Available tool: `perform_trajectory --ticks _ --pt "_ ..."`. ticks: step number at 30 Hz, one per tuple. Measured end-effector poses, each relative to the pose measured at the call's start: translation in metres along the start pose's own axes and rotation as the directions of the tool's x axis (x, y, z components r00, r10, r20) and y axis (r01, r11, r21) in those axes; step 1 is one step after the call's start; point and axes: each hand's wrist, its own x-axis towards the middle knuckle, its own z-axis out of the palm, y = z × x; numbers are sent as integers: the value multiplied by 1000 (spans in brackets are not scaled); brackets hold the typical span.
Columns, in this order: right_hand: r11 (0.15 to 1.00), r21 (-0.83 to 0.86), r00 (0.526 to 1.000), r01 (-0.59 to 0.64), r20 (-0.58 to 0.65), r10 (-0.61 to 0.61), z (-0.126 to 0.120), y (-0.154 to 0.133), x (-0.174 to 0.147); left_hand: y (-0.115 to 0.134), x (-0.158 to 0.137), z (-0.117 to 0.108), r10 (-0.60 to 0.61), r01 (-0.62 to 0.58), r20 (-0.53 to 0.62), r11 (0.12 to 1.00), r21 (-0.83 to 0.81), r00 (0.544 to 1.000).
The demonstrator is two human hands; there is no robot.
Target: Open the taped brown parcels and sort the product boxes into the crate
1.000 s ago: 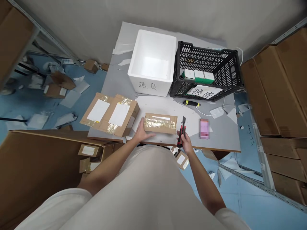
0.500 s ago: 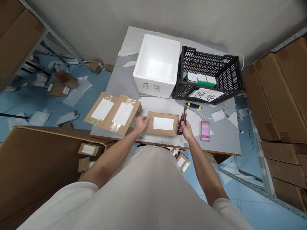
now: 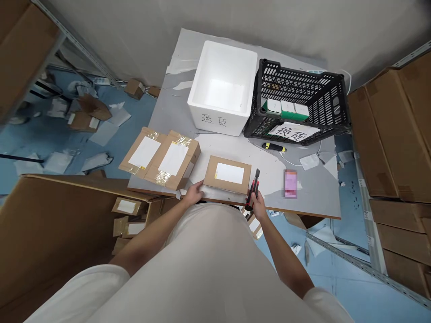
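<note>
A small brown cardboard box [image 3: 210, 172] with a white label lies in front of me near the table's front edge. My left hand [image 3: 194, 194] is closed at its near left corner, fingertips on the cardboard. My right hand [image 3: 258, 204] grips a red and black utility knife [image 3: 252, 193], its tip pointing away from me, just beside the box's right end. Left of this box rest two taped cardboard boxes, one [image 3: 134, 157] flatter and the other [image 3: 182, 161] thicker, both carrying white labels.
Behind stand a white foam box [image 3: 217, 117] and a black plastic crate [image 3: 303, 78] holding several small white-and-green boxes [image 3: 288, 110]. A yellow and black cutter [image 3: 274, 147] and a blurred pink item [image 3: 290, 184] lie at right. A large carton [image 3: 67, 224] with parcels is at lower left.
Both hands have come nearer to my body, my left one sliding to the box's near corner. The box now shows its near side more, and the knife has come nearer too.
</note>
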Motion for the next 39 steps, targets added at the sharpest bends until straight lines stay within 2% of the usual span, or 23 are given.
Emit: perform_trajectory --ticks 3,7,12,16,18,19,20,21,23,24,25,26,27,29,32,35,39 --pt "1000 -13 999 -21 -25 20 4 7 -7 -8 2 7 -50 53 28 992 -117 998" --pt "999 -36 999 21 -34 -22 2 -3 -6 1 6 3 -59 59 3 993 -104 998" --pt "982 -73 983 175 -39 -178 -5 -37 4 38 6 -7 70 -56 -157 994 95 985" --pt "902 -351 959 251 -39 -282 -2 -61 19 63 17 -1 186 -146 -171 964 222 968" --pt "856 -450 956 254 -16 -292 -2 -68 24 66 21 3 288 -225 -201 931 287 936" --pt "833 -492 957 255 2 -292 -2 -71 25 66 21 5 369 -286 -217 897 336 904" --pt "805 -536 957 255 24 -288 -3 -74 25 65 19 8 470 -369 -204 843 390 859" --pt "770 -586 959 253 46 -280 -4 -78 24 62 17 11 581 -475 -143 763 439 801" --pt "673 -695 957 253 79 -278 -3 -91 20 56 13 16 753 -693 80 552 464 654" --pt "606 -749 951 267 105 -289 0 -99 17 53 11 19 791 -769 187 461 443 582" --pt "521 -800 942 297 154 -300 5 -108 14 50 9 21 806 -812 259 398 426 531" --pt "417 -842 927 343 231 -295 13 -118 12 47 8 23 812 -831 295 362 423 504" --pt "298 -867 907 400 329 -262 22 -128 10 44 9 25 816 -834 302 344 432 493" --pt "57 -852 851 521 513 -110 44 -146 8 40 10 27 831 -832 285 324 451 478" --pt "-206 -759 785 618 612 97 75 -160 10 37 13 29 857 -837 253 305 454 449" --pt "-345 -690 764 636 626 155 95 -159 13 35 13 30 854 -840 250 319 439 455" --pt "-432 -647 760 629 628 166 102 -154 13 30 11 32 839 -839 251 359 409 482"
